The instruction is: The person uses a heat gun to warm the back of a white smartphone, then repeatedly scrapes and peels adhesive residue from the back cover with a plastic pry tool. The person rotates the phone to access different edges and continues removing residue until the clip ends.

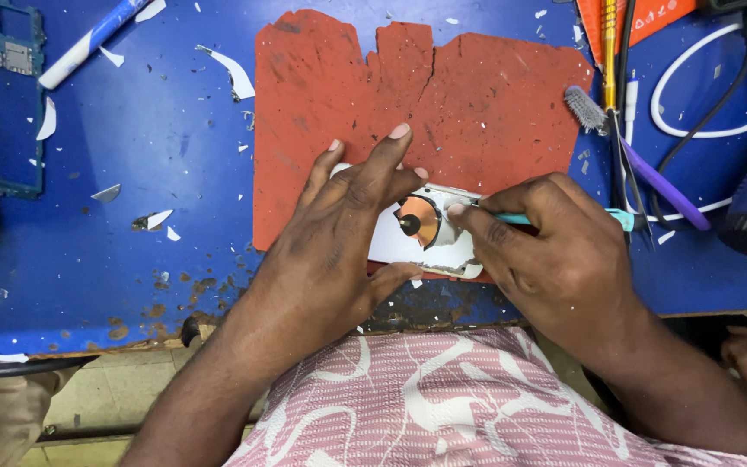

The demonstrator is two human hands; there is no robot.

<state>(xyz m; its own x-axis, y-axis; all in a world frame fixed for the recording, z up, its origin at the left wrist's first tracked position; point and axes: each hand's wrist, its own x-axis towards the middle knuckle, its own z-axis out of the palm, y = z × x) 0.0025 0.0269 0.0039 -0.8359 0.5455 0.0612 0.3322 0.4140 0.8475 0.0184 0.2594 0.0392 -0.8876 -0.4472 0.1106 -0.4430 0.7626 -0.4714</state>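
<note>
Left hand [339, 251] flat, fingers spread, pressing down white phone back panel [417, 246] with copper coil disc [419, 220]; no closed grip, just palm hold. Right hand [555, 251] pinched tight around teal-handled tool [564, 220], tip at coil edge. Panel lies on torn red mat [443, 95], near front edge of blue surface [131, 173]. Purple-handled brush [633, 156], white cable [693, 121] to right; circuit board [2, 39] far left corner.

Red mat [477, 95]; blue table [157, 130]
</note>
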